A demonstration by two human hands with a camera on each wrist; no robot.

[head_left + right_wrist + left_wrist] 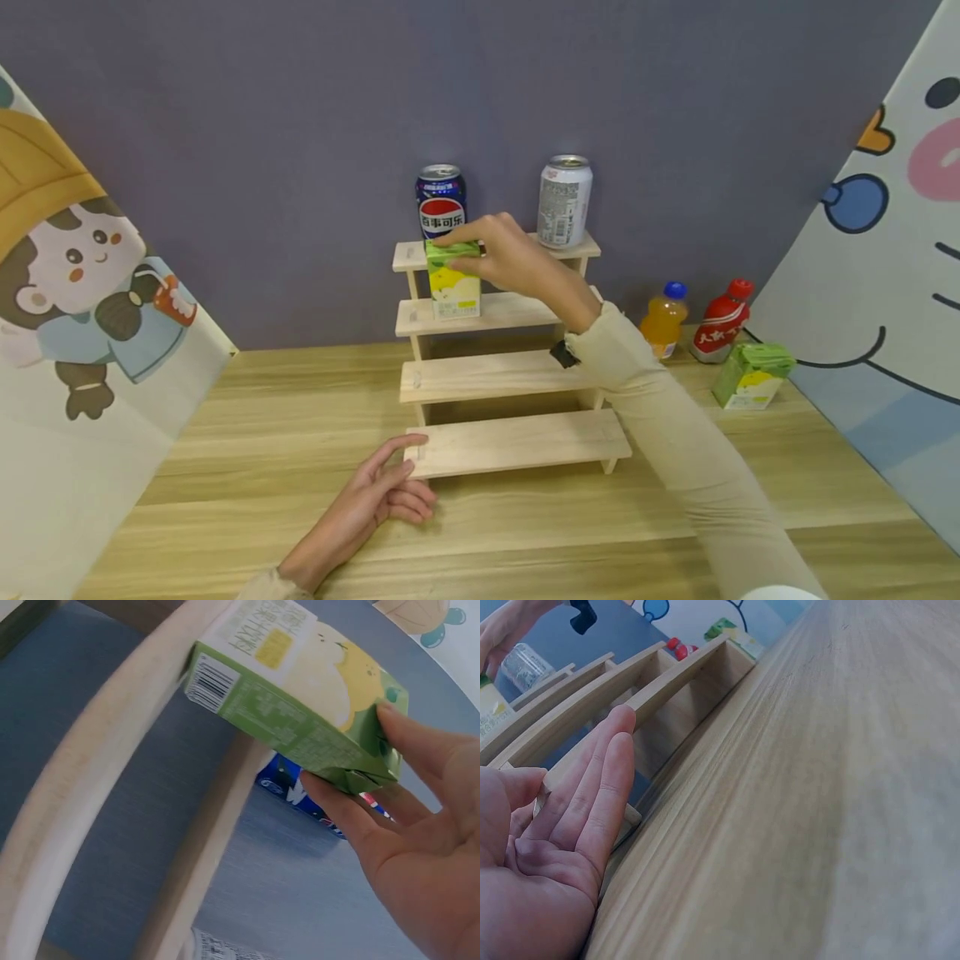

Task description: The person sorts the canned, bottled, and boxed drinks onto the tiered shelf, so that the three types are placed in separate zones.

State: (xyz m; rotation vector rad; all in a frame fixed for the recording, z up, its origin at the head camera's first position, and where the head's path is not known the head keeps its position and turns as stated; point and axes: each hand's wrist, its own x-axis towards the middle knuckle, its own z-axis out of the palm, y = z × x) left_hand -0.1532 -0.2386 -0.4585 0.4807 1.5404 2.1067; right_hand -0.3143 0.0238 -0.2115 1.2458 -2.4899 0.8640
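My right hand (517,258) pinches the top of a green and yellow juice box (455,292) between thumb and fingers. The box is upright at the left end of the second-highest step of a wooden stepped shelf (517,442). In the right wrist view, the bottom of the juice box (300,697) meets that step's edge. My left hand (367,500) holds the left corner of the lowest step, thumb and index finger at its edge; in the left wrist view the other fingers (604,795) extend beside it. Behind the box, a blue cola can (441,196) stands on the top step.
A white can (565,204) stands at the top step's right end. On the table (300,433), right of the shelf, are an orange drink bottle (664,321), a red bottle (722,323) and another green juice box (752,377). A grey wall (300,167) rises behind.
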